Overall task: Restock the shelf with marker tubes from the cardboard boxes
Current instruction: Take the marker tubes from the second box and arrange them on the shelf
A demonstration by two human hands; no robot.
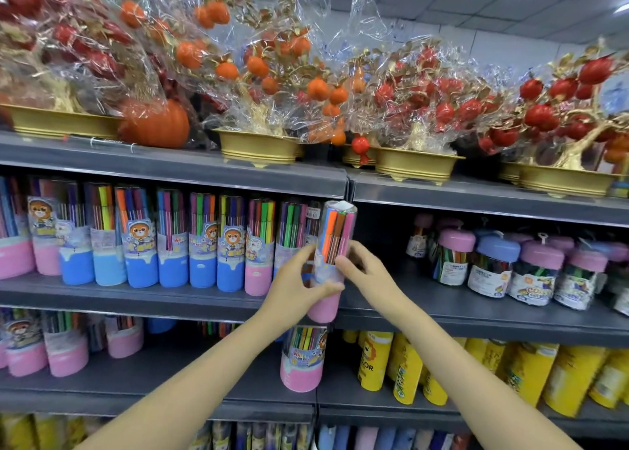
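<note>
Both hands held one pink-based marker tube point(329, 262) upright, left hand point(295, 281) wrapped low, right hand point(360, 265) pinching mid-body; open shelf gap point(374, 279) lay just right of the tube row point(170, 238).

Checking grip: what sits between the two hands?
Head view: a pink-based marker tube, held upright between left hand and right hand.

Below the held marker tube point(332, 259), a pink-based tube point(303, 361) is showing "WA" and "COLOR PEN" partly. Right of that, a yellow canister point(371, 361) is showing "OLOR". Other labels are staying too blurred to read.
</note>
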